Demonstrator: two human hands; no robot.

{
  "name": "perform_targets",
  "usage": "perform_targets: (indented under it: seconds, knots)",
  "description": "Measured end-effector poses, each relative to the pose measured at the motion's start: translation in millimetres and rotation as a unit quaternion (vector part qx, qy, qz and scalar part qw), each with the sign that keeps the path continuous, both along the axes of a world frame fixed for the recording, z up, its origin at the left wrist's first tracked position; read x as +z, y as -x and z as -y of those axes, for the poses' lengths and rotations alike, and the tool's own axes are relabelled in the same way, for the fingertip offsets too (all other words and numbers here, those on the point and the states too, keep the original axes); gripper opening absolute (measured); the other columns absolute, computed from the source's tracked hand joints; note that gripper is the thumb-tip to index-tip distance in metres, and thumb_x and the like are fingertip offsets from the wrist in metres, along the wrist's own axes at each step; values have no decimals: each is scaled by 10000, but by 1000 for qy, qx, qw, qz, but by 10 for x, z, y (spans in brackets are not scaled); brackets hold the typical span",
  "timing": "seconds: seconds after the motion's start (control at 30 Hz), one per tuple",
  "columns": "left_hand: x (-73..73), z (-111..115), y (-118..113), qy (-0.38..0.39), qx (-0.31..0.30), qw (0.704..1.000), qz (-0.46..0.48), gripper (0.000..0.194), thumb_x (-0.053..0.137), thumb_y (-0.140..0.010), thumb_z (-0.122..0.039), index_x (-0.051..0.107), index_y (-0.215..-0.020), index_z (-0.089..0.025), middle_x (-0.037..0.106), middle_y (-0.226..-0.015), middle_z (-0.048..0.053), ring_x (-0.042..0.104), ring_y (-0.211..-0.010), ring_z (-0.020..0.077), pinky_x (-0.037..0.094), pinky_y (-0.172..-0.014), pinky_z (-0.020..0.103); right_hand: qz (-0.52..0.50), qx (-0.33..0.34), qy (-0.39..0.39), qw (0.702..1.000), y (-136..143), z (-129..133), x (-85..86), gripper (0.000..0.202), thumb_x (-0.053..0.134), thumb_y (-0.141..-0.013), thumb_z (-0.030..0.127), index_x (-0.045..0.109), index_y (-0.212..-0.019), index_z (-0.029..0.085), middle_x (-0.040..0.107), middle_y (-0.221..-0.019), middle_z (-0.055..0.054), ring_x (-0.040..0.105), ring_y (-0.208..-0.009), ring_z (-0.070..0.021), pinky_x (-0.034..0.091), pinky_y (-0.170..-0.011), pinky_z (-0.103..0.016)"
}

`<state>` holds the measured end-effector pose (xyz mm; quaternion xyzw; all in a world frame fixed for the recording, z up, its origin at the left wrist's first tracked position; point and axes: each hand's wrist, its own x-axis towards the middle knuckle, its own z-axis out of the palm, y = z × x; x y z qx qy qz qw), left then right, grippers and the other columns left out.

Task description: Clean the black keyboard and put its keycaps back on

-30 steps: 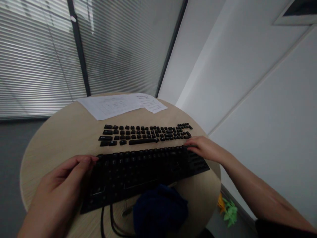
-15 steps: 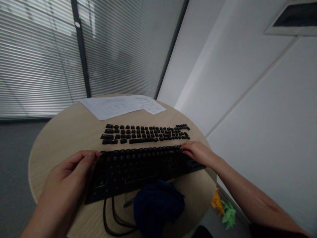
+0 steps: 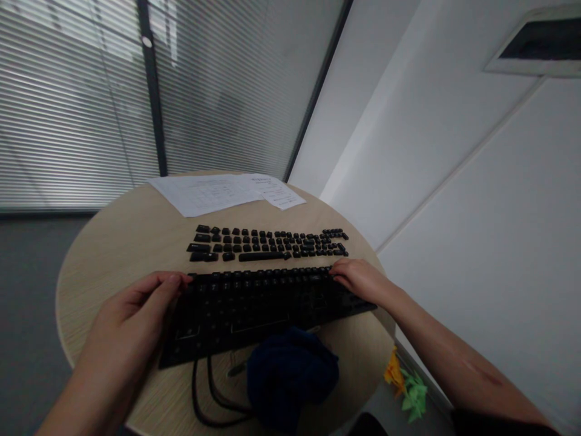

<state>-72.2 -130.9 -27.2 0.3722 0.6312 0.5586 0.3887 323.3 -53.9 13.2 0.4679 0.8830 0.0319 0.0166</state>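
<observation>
A black keyboard (image 3: 267,306) lies on the round wooden table, its far rows of keys in place and its nearer part bare of keycaps. My left hand (image 3: 129,324) is closed at the far left corner, thumb and forefinger pinched on the edge. Over the far right part, the fingers of my right hand (image 3: 361,280) are bent down onto the keyboard; their tips are partly hidden. Loose black keycaps (image 3: 263,246) lie in rows just beyond it, with a long spacebar (image 3: 263,257) in the nearest row.
A dark blue cloth (image 3: 290,375) is bunched at the near edge, beside a looped black cable (image 3: 197,399). Printed paper sheets (image 3: 209,194) lie at the back of the table (image 3: 104,242). Orange paper (image 3: 394,372) and green paper (image 3: 414,393) are below at right, near the white wall.
The view has shifted slightly. Both hands keep their places on the keyboard, and the keycaps lie as before.
</observation>
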Motion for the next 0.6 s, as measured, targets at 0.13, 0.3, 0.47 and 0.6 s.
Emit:
perform_targets:
  seconds: [0.13, 0.3, 0.47, 0.6]
  knots:
    - [-5, -13, 7, 2, -4, 1000, -3, 329, 659, -723, -542, 726, -852, -246, 738, -826, 77, 634, -640, 209, 441, -475, 275, 8, -7, -7, 1000, 11, 32, 0, 228, 596, -935, 135, 789, -1035, 208, 773, -1088, -94, 724, -1031, -239, 552, -894, -334]
    - [28, 8, -41, -1, 9, 1000, 5, 331, 642, -737, -550, 731, -843, -250, 741, -849, 70, 641, -683, 198, 450, -518, 256, 36, -18, -32, 999, 39, 82, -13, 248, 578, -969, 175, 788, -1085, 237, 773, -1146, -77, 724, -1064, -236, 558, -855, -306]
    - [42, 15, -30, -3, 3, 1000, -12, 313, 658, -724, -537, 724, -817, -246, 728, -779, 43, 617, -629, 182, 424, -494, 239, 37, -34, -44, 998, 69, 110, -82, 229, 588, -972, 183, 800, -1015, 256, 788, -1087, -66, 734, -1018, -214, 555, -811, -272]
    - [29, 6, -12, -11, 5, 1000, -16, 332, 666, -718, -533, 730, -840, -232, 749, -793, 50, 647, -648, 208, 450, -497, 261, -10, -48, -65, 997, 9, 181, -105, 234, 570, -987, 213, 786, -1075, 234, 776, -1143, -64, 724, -1050, -228, 564, -868, -320]
